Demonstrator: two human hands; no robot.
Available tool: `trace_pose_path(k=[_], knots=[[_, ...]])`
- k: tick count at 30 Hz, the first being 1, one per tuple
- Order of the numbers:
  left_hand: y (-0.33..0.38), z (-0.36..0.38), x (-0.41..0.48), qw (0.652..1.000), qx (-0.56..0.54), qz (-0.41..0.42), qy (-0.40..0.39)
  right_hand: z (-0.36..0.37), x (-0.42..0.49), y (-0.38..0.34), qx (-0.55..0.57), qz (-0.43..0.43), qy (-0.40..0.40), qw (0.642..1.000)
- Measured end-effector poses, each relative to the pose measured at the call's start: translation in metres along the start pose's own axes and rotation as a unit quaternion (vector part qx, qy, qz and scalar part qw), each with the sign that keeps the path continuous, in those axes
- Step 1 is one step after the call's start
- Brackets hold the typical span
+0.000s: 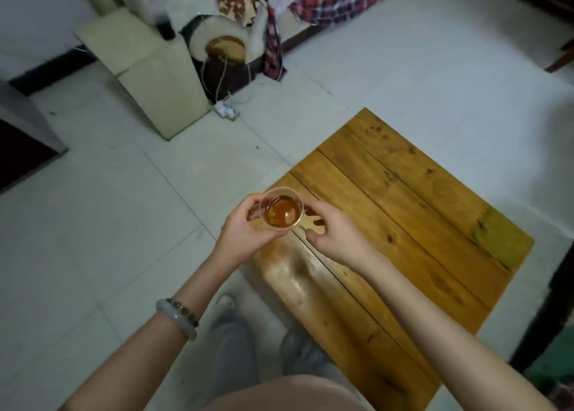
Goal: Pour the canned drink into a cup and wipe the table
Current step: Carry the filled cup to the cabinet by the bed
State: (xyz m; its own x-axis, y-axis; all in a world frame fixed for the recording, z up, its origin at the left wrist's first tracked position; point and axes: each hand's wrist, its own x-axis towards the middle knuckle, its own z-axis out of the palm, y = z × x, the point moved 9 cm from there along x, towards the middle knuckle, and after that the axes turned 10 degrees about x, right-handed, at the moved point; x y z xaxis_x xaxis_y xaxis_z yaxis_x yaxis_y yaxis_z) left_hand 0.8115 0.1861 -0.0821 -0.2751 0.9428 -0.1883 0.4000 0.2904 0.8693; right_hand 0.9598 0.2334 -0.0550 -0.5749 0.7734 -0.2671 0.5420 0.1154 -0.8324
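Observation:
A clear plastic cup [282,209] holding amber drink is held over the left corner of the wooden table [403,211]. My left hand [248,233] wraps the cup from the left and below. On the cup's right side, the fingers of my right hand [334,228] touch its wall and the thumb is spread away. No can and no cloth are in view. A shiny, wet-looking patch [292,270] lies on the table's near left plank.
The low table stands on a pale tiled floor [124,224]. A cream cushioned seat [155,78], a dark drum-like stool [226,56] and a power strip [228,109] sit at the back left. My feet [264,348] are beside the table's near edge.

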Motion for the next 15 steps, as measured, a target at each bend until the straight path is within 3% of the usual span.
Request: trace_pose_path(k=[5, 15], knots=[[-0.033, -0.114, -0.012, 0.997, -0.05, -0.019, 0.056, 0.072, 0.045, -0.092, -0.012, -0.057, -0.063, 0.996], [-0.092, -0.363, -0.034, 0.99, 0.003, -0.026, 0.136, 0.238, 0.132, -0.264, 0.032, -0.131, -0.132, 0.982]])
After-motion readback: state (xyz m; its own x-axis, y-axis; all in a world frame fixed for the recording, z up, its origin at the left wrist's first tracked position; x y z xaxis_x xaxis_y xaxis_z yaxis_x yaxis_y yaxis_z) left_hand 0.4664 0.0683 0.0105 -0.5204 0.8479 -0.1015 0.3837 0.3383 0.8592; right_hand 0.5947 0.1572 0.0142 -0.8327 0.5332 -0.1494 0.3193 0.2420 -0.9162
